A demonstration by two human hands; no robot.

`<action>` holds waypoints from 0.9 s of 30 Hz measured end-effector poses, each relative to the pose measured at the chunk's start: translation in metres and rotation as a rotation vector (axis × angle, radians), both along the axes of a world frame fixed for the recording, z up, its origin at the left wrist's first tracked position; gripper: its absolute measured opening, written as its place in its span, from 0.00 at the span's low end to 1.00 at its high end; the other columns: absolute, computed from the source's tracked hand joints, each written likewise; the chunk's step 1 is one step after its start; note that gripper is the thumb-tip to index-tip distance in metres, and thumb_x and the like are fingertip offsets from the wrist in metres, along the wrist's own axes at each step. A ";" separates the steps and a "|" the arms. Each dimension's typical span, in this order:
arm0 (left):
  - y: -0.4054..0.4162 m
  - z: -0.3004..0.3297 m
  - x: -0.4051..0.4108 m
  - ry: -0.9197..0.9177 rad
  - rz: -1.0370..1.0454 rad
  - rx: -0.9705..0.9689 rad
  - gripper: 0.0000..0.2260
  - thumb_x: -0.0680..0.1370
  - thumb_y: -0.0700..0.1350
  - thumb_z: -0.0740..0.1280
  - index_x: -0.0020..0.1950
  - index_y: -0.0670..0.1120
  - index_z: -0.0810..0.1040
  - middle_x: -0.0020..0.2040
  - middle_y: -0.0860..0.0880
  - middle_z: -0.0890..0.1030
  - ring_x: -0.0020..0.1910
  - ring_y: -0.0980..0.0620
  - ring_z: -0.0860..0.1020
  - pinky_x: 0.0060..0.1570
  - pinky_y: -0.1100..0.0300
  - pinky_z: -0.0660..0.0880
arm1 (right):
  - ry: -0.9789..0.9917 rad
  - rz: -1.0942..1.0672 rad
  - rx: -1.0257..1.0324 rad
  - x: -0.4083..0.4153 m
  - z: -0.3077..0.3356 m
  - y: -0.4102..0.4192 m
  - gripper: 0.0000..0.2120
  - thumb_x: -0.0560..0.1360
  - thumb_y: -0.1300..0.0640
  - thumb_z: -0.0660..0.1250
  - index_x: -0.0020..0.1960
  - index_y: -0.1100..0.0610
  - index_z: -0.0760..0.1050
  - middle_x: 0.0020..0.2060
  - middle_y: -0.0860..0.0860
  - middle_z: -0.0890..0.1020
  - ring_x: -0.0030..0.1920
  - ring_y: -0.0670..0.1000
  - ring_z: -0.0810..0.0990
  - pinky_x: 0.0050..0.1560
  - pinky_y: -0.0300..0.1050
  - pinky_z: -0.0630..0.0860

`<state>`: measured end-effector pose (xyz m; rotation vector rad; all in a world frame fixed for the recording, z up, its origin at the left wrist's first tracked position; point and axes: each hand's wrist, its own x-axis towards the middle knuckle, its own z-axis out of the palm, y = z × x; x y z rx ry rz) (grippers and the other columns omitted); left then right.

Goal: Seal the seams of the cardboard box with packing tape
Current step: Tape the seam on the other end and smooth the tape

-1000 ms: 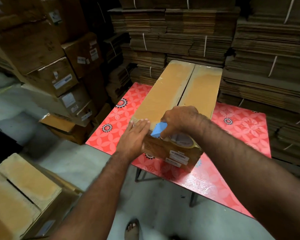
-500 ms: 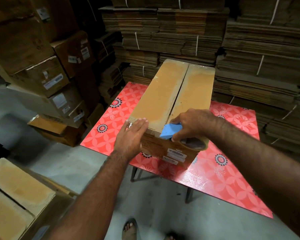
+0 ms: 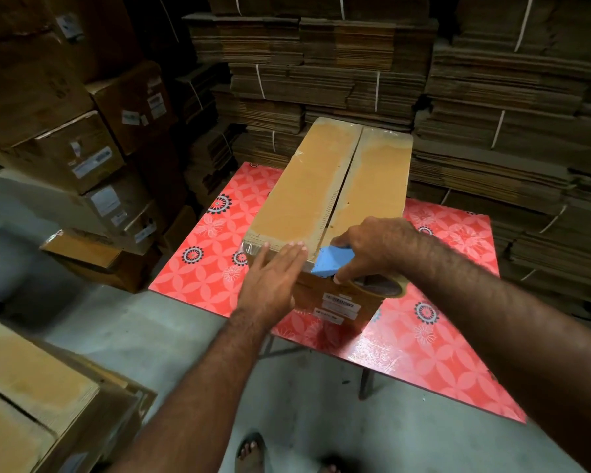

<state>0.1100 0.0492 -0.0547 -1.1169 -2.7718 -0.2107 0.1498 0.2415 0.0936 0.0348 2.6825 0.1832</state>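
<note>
tape could wander off the centre seam (image 3: 338, 196) if my right hand (image 3: 376, 245), gripping the tape dispenser (image 3: 333, 262), pulls crooked. my left hand (image 3: 273, 278) lies flat, holding nothing, on the cardboard box (image 3: 304, 192); flaps may gape.

Brown box (image 3: 325, 186); blue dispenser (image 3: 331, 262); red floral table (image 3: 451, 322).

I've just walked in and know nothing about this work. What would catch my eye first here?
First, the long cardboard box lying on a bright red flowered table, its centre seam running away from the viewer. At the near end, the left hand presses flat on the box's edge, while the right hand grips a blue tape dispenser with its tape roll. Bundled stacks of flattened cardboard fill the wall behind.
</note>
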 end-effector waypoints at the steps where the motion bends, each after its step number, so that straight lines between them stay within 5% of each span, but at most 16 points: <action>1: -0.002 0.000 -0.001 0.009 0.002 0.002 0.44 0.65 0.44 0.78 0.78 0.46 0.64 0.78 0.49 0.66 0.76 0.52 0.65 0.77 0.43 0.55 | 0.008 -0.007 -0.002 0.004 0.001 0.006 0.40 0.65 0.26 0.68 0.74 0.36 0.65 0.62 0.49 0.78 0.60 0.54 0.77 0.47 0.49 0.73; 12: 0.014 0.013 0.011 -0.036 0.042 0.050 0.37 0.71 0.40 0.66 0.80 0.44 0.58 0.80 0.47 0.60 0.79 0.51 0.57 0.79 0.50 0.42 | 0.001 -0.019 0.057 0.028 -0.002 0.032 0.36 0.68 0.26 0.66 0.73 0.36 0.66 0.61 0.47 0.78 0.58 0.53 0.78 0.49 0.50 0.75; 21: 0.042 0.000 0.036 -0.049 -0.115 0.078 0.39 0.71 0.38 0.68 0.80 0.44 0.57 0.81 0.46 0.59 0.79 0.50 0.57 0.79 0.48 0.52 | 0.017 -0.010 0.026 0.032 -0.007 0.038 0.36 0.68 0.27 0.66 0.74 0.36 0.65 0.60 0.48 0.79 0.57 0.53 0.78 0.48 0.49 0.75; 27: 0.041 0.005 0.031 -0.042 -0.116 -0.017 0.41 0.72 0.42 0.72 0.81 0.46 0.55 0.81 0.49 0.58 0.79 0.54 0.56 0.79 0.48 0.48 | 0.045 -0.041 -0.018 0.056 -0.009 0.074 0.37 0.68 0.26 0.65 0.74 0.34 0.63 0.53 0.47 0.78 0.49 0.51 0.73 0.46 0.49 0.75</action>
